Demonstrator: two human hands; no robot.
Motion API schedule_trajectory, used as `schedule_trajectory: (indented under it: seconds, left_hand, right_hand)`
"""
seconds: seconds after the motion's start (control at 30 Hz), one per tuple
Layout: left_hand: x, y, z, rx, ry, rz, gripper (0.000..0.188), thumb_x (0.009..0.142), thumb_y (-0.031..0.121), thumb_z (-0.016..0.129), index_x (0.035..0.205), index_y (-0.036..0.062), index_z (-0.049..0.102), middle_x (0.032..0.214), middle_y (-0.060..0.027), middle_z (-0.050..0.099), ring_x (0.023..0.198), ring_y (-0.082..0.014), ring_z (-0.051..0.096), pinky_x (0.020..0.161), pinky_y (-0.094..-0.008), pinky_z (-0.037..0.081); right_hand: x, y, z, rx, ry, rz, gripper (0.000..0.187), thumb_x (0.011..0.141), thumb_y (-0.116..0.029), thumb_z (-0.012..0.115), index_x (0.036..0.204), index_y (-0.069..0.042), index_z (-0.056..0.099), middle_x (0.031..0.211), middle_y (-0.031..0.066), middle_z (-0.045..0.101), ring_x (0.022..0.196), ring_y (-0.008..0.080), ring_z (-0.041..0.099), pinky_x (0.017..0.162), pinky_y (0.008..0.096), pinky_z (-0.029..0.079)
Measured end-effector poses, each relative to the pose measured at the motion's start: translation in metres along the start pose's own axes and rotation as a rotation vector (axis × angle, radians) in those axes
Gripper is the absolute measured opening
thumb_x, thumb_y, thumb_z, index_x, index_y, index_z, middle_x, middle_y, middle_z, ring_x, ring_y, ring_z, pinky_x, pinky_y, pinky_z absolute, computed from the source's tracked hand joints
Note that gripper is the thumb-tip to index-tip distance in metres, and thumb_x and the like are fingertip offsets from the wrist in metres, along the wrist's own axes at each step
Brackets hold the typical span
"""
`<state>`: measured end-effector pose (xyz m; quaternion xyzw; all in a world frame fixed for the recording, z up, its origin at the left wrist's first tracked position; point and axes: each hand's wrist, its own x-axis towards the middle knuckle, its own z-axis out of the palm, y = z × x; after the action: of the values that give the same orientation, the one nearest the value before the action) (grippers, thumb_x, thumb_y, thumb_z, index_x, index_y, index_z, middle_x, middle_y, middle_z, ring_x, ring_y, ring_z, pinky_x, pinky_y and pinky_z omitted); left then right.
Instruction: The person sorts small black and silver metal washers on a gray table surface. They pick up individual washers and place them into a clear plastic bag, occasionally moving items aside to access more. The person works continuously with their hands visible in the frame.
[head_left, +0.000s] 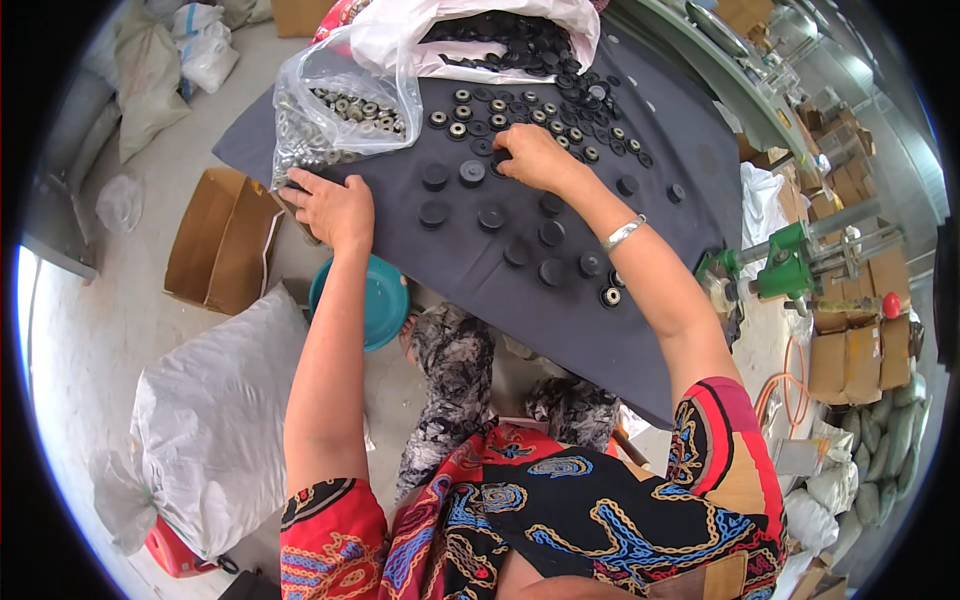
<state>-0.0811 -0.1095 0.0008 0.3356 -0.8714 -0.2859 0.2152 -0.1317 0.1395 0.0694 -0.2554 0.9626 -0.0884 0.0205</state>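
Observation:
My right hand [540,158] is over the grey-covered table [640,330], thumb and fingers closed round a black round cap that they partly hide. Around it stand several black rings with metal bearings [457,131] set in them. Nearer me are scattered black round caps [433,214], lying separately. My left hand [332,207] rests at the table's left edge with its fingers spread. Its fingertips are beside a clear plastic bag [390,70] of loose metal bearings [355,108]. At the far side, black round parts [520,45] spill from a white-pink bag [585,25].
Left of the table are an open cardboard box [205,240], a teal basin [385,305] and a large stuffed white sack [215,400]. To the right stands a green metal machine [785,262] with a red knob. Stacked boxes [845,365] are behind it.

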Motion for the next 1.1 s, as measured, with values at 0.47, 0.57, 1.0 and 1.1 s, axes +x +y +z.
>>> schedule_trajectory:
  seconds: [0.47,0.57,1.0,1.1]
  left_hand:
    - [-0.001,0.002,-0.005,-0.035,-0.058,-0.038,0.084,0.078,0.029,0.055,0.145,-0.0015,0.014,0.146,-0.0337,0.015,0.127,-0.0520,0.031,0.104,-0.0476,0.035]
    - [0.000,-0.002,0.000,0.017,0.003,0.000,0.086,0.077,0.025,0.058,0.144,-0.0035,0.013,0.144,-0.0355,0.015,0.118,-0.0506,0.041,0.095,-0.0480,0.043]
    - [0.000,0.001,-0.005,-0.024,-0.030,-0.035,0.085,0.077,0.028,0.057,0.144,-0.0017,0.014,0.145,-0.0337,0.017,0.124,-0.0523,0.035,0.101,-0.0483,0.039]
    - [-0.001,0.001,-0.007,-0.037,-0.035,-0.031,0.085,0.077,0.028,0.057,0.144,-0.0016,0.014,0.145,-0.0335,0.017,0.124,-0.0524,0.035,0.100,-0.0483,0.039]
  right_hand:
    - [-0.002,0.002,0.002,0.106,-0.045,0.054,0.033,0.072,-0.013,0.071,0.103,0.000,0.066,0.098,0.0185,0.066,0.096,0.0320,0.063,0.085,0.0380,0.049]
    - [0.002,0.000,0.002,0.060,-0.052,0.049,0.031,0.071,-0.013,0.072,0.100,-0.001,0.066,0.097,0.0188,0.066,0.095,0.0326,0.063,0.084,0.0387,0.050]
    - [-0.025,-0.004,0.004,0.046,-0.010,0.008,0.024,0.070,-0.018,0.074,0.087,-0.001,0.067,0.087,0.0193,0.066,0.087,0.0343,0.064,0.078,0.0416,0.050]
    - [-0.019,-0.010,-0.007,0.065,0.083,0.034,0.024,0.073,-0.021,0.071,0.088,-0.002,0.067,0.088,0.0184,0.066,0.089,0.0335,0.064,0.077,0.0418,0.050]
